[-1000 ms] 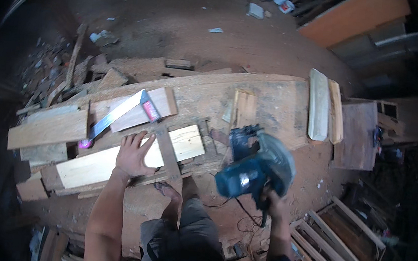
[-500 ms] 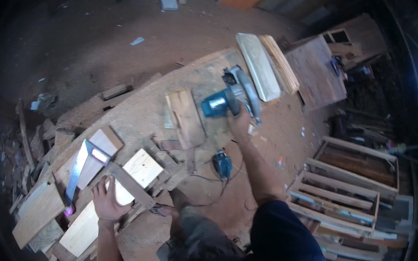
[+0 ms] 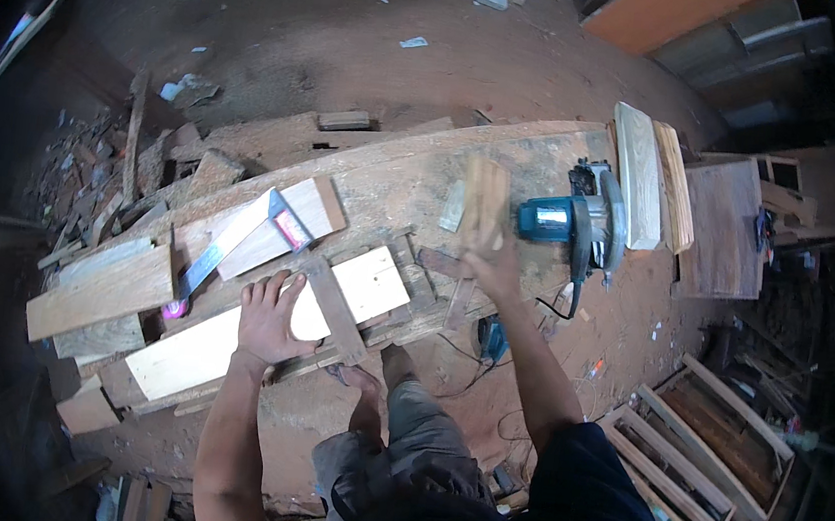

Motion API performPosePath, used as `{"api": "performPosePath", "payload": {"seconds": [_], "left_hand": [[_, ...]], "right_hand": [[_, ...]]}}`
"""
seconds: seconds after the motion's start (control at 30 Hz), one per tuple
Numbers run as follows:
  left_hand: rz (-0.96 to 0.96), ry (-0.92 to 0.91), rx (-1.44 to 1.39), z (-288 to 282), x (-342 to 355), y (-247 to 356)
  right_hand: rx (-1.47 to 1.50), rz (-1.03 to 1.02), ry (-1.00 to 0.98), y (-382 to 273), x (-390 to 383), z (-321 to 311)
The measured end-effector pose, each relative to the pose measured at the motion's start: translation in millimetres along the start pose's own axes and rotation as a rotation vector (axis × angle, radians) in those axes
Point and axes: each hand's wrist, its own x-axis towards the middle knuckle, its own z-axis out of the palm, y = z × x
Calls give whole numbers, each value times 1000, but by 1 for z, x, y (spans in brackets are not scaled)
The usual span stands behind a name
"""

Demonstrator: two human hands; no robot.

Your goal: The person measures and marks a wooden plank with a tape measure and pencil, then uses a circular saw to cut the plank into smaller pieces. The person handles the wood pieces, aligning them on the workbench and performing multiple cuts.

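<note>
My left hand (image 3: 271,319) lies with fingers spread on a long pale board (image 3: 198,350), beside a dark wooden strip (image 3: 334,313) crossing the board. To the right, my right hand (image 3: 493,268) grips the near end of a short wooden block (image 3: 487,192). Both hand and block are smeared by motion, and the fingers show only in part. A teal circular saw (image 3: 552,219) rests on the workbench (image 3: 385,182) just right of the block. Left of the board, a try square (image 3: 228,247) with a metal blade lies across another piece of wood.
Two thick planks (image 3: 637,176) (image 3: 674,185) lie at the bench's right end. Offcuts (image 3: 103,286) are stacked at its left end. A second teal power tool (image 3: 492,338) with a cord sits below the near edge. Wooden frames (image 3: 689,468) stand at the lower right.
My right hand has let go of the circular saw, which now rests on the bench, and has taken hold of the wooden block. My left hand stays on the board. The view has turned.
</note>
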Motion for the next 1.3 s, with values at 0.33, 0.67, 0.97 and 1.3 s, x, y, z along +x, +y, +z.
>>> {"api": "performPosePath", "payload": {"seconds": [0.33, 0.67, 0.97, 1.3], "left_hand": [[-74, -113, -34, -18, 2, 11], [-37, -39, 15, -11, -2, 7], [98, 130, 43, 9, 2, 1], [65, 116, -8, 1, -1, -3]], "right_hand": [[668, 85, -578, 14, -132, -10], [792, 9, -496, 21, -137, -16], [-51, -61, 61, -58, -56, -2], [-462, -514, 598, -13, -11, -76]]}}
